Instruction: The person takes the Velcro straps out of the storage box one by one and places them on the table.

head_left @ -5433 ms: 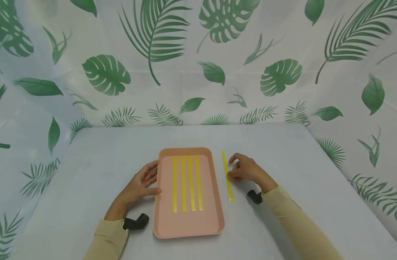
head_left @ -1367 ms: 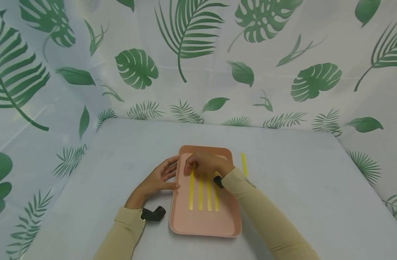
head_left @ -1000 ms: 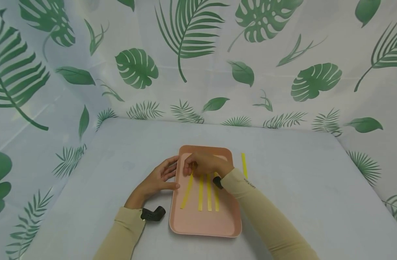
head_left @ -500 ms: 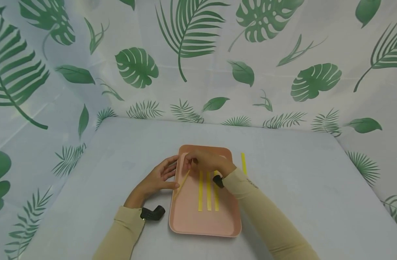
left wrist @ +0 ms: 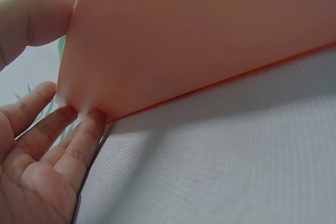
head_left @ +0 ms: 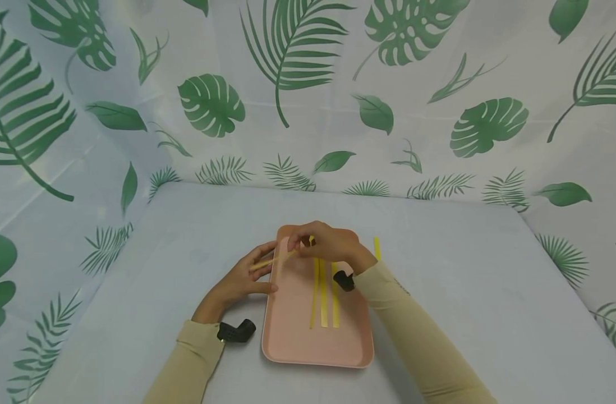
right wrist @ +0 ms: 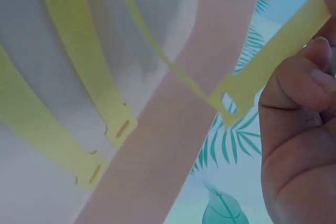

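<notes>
My right hand, above the far part of the pink tray, pinches a yellow strap-like cable tie with a slotted head. Its tail reaches left over the tray's rim, in front of my left fingers. Another yellow cable tie stands on edge, its end meeting that slotted head; whether the two are joined I cannot tell. Two more ties lie flat in the tray. My left hand keeps its thumb at the left rim, its fairly straight fingers touching the outer wall.
One more yellow cable tie lies on the white table right of the tray, partly hidden by my right sleeve. Leaf-printed cloth hangs behind and at both sides.
My right hand has picked up the tray's leftmost tie and swung its tail left and up across the rim. The neighbouring tie has turned onto its edge. The left hand stays put.
</notes>
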A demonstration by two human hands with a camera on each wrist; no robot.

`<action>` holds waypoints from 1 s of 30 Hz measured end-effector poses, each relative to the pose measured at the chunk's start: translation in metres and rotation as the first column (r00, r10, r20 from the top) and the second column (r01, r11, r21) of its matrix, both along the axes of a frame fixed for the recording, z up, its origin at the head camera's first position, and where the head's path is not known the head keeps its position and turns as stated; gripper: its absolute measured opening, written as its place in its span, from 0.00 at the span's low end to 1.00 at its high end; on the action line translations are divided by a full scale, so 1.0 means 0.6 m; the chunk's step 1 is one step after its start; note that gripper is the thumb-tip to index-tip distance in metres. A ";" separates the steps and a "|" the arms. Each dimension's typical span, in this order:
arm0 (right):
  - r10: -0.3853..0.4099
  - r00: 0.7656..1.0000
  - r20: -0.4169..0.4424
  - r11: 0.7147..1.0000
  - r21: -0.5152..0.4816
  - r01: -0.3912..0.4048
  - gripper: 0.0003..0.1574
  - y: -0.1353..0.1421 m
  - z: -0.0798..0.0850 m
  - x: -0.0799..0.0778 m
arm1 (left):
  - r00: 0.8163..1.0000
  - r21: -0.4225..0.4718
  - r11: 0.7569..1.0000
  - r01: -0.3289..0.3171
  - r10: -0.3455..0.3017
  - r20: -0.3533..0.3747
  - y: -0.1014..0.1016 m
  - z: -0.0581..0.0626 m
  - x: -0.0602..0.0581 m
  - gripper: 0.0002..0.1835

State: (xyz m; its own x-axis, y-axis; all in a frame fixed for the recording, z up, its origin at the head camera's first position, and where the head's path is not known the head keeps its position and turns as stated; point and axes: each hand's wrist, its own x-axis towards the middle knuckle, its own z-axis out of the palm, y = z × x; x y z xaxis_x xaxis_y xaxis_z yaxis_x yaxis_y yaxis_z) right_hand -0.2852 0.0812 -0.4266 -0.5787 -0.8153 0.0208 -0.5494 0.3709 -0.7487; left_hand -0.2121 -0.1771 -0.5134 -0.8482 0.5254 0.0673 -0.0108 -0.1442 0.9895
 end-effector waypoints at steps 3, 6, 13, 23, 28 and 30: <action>-0.010 1.000 0.016 0.998 -0.057 0.011 0.05 0.000 0.000 0.001 | 1.000 -0.014 1.000 -0.007 0.007 -0.001 0.000 0.000 0.000 0.57; -0.023 0.999 0.030 0.995 -0.093 0.026 0.04 0.000 -0.001 0.002 | 1.000 -0.013 1.000 -0.001 0.001 0.001 0.000 0.001 0.001 0.57; -0.066 0.996 0.066 0.989 -0.131 0.074 0.03 0.003 0.000 0.002 | 1.000 -0.002 1.000 0.012 -0.012 -0.007 0.000 0.003 0.000 0.59; -0.142 0.986 0.087 0.980 -0.129 0.153 0.02 0.005 0.001 0.000 | 1.000 0.004 1.000 0.029 -0.029 -0.011 -0.001 0.002 0.000 0.60; -0.151 0.984 0.095 0.978 -0.132 0.163 0.03 0.003 -0.004 0.000 | 1.000 -0.009 1.000 0.022 -0.022 -0.010 -0.001 0.001 0.001 0.59; -0.145 0.985 0.092 0.978 -0.139 0.157 0.03 0.001 -0.007 -0.001 | 1.000 -0.016 1.000 0.015 -0.016 -0.015 0.000 0.002 0.001 0.58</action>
